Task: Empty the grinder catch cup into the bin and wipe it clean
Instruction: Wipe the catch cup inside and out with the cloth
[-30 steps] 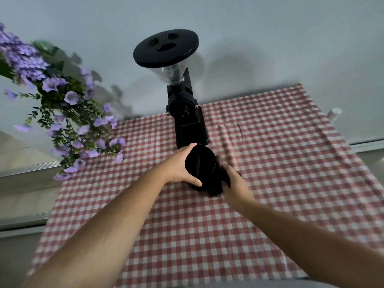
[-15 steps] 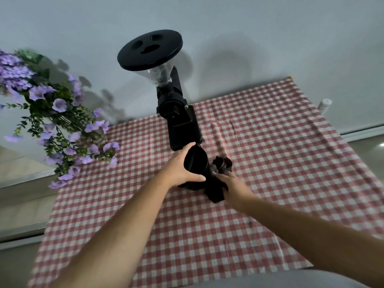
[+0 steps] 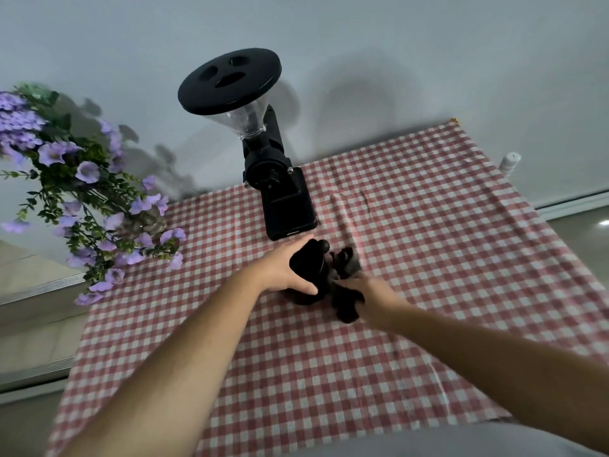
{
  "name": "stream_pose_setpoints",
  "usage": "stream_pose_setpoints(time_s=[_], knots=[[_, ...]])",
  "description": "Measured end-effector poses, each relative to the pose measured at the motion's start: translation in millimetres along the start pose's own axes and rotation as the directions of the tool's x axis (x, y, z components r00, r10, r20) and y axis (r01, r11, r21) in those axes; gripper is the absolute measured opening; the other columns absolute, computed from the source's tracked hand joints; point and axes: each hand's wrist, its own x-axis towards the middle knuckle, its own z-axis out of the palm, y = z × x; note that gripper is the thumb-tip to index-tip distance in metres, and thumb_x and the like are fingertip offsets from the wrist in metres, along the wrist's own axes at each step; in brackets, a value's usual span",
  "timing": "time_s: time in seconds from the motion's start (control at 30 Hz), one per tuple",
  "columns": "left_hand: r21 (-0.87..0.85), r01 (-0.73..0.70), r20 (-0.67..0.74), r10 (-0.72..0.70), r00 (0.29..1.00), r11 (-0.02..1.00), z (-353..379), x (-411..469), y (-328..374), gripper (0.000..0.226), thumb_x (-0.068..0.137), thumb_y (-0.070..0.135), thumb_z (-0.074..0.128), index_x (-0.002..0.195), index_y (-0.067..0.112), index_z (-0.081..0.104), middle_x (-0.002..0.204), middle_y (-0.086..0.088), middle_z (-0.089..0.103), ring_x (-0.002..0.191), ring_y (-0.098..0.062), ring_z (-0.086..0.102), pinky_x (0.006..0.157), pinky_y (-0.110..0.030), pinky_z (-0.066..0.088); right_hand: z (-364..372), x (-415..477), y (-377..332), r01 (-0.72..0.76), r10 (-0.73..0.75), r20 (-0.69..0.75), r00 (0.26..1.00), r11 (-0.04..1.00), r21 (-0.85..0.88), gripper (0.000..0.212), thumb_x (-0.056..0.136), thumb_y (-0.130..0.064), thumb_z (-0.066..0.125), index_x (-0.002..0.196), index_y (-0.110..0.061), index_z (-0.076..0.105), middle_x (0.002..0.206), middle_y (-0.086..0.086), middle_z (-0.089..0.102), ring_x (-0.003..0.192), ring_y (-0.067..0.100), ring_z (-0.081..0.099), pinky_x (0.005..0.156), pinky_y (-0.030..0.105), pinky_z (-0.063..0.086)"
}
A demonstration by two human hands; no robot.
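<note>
The black catch cup [image 3: 308, 263] is held just in front of the black coffee grinder [image 3: 283, 196], low over the red-checked tablecloth [image 3: 428, 225]. My left hand [image 3: 283, 272] wraps around the cup from the left. My right hand [image 3: 362, 288] grips a dark cloth [image 3: 344, 282] bunched against the cup's right side. Part of the cloth hangs below my fingers. The cup's inside is hidden.
A bunch of purple flowers [image 3: 75, 192] stands at the table's left back corner. The grinder's wide black hopper lid [image 3: 230, 80] leans out over the table. A small white bottle [image 3: 509, 161] stands beyond the cloth's right edge. No bin is in view.
The cup has tilted so its opening no longer faces me. My right hand with the cloth has shifted from the cup's mouth to its right side.
</note>
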Motion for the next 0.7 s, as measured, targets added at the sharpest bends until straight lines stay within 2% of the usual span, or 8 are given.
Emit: stream_pose_setpoints(time_s=[0.1,0.17,0.23,0.3,0.37,0.5,0.57,0.7], knots=[[0.128,-0.033,0.093,0.021,0.995,0.991,-7,-1,-1,0.113,0.07,0.036,0.086,0.152,0.047,0.009,0.164,0.011,-0.002,0.15,-0.018,0.003,0.12,-0.046,0.016,-39,18,-8,-0.129,0.166,-0.118,0.979,0.954,0.27,0.035,0.094,-0.002,0.043,0.113,-0.022,0.065,0.096,0.002,0.067,0.07,0.016,0.066,0.055,0.023,0.056],[0.129,0.028,-0.053,-0.021,0.998,0.991,0,-4,5,0.111,0.069,0.051,0.082,0.153,0.043,0.011,0.164,0.006,-0.001,0.15,-0.023,0.005,0.118,-0.051,0.02,-46,27,-15,-0.129,0.274,-0.263,0.925,0.877,0.462,0.034,0.094,-0.003,0.041,0.116,-0.018,0.063,0.094,0.002,0.067,0.079,0.019,0.067,0.062,0.031,0.058],[0.113,0.189,-0.245,-0.157,0.957,0.975,16,-7,9,0.114,0.066,0.07,0.073,0.154,0.035,0.01,0.164,-0.002,0.005,0.148,-0.029,0.013,0.115,-0.053,0.027,-30,31,-22,-0.141,0.349,-0.273,0.897,0.808,0.572,0.039,0.094,-0.005,0.041,0.128,-0.02,0.055,0.107,0.003,0.065,0.087,0.016,0.064,0.064,0.025,0.054],[0.076,0.336,-0.353,-0.29,0.889,0.939,34,-10,12,0.119,0.063,0.079,0.066,0.154,0.029,0.008,0.159,-0.01,0.021,0.142,-0.034,0.029,0.108,-0.051,0.038,-3,28,-25,-0.169,0.341,-0.213,0.916,0.806,0.567,0.046,0.093,-0.004,0.043,0.136,-0.022,0.046,0.122,0.004,0.061,0.097,0.018,0.063,0.07,0.025,0.056],[0.041,0.418,-0.407,-0.367,0.836,0.908,44,-11,15,0.118,0.065,0.081,0.063,0.154,0.024,0.011,0.152,-0.012,0.033,0.136,-0.034,0.037,0.103,-0.046,0.043,19,16,-24,-0.137,0.223,-0.157,0.962,0.893,0.428,0.05,0.091,0.0,0.042,0.137,-0.02,0.045,0.128,0.005,0.057,0.104,0.02,0.06,0.073,0.023,0.054],[0.013,0.363,-0.42,-0.325,0.848,0.932,39,-8,7,0.114,0.06,0.075,0.07,0.15,0.023,0.022,0.145,-0.01,0.043,0.131,-0.031,0.042,0.101,-0.043,0.045,10,3,-12,-0.029,0.028,0.063,0.998,0.999,0.017,0.04,0.091,0.0,0.046,0.125,-0.019,0.058,0.121,0.002,0.054,0.105,0.02,0.057,0.081,0.02,0.048],[0.027,0.286,-0.376,-0.255,0.891,0.958,31,-12,3,0.119,0.051,0.07,0.075,0.15,0.029,0.022,0.144,-0.007,0.044,0.129,-0.028,0.045,0.099,-0.045,0.047,-16,13,-13,-0.121,0.118,0.048,0.992,0.99,0.065,0.032,0.092,-0.001,0.046,0.113,-0.017,0.065,0.107,0.001,0.06,0.093,0.017,0.062,0.077,0.024,0.053],[0.114,0.209,-0.266,-0.173,0.948,0.971,16,-22,1,0.128,0.061,0.053,0.086,0.156,0.027,0.004,0.159,-0.008,0.024,0.142,-0.031,0.031,0.109,-0.049,0.039,-60,45,-17,-0.239,0.337,-0.228,0.914,0.899,0.368,0.036,0.089,0.0,0.04,0.111,-0.011,0.065,0.094,0.007,0.068,0.082,0.019,0.063,0.063,0.024,0.05]])
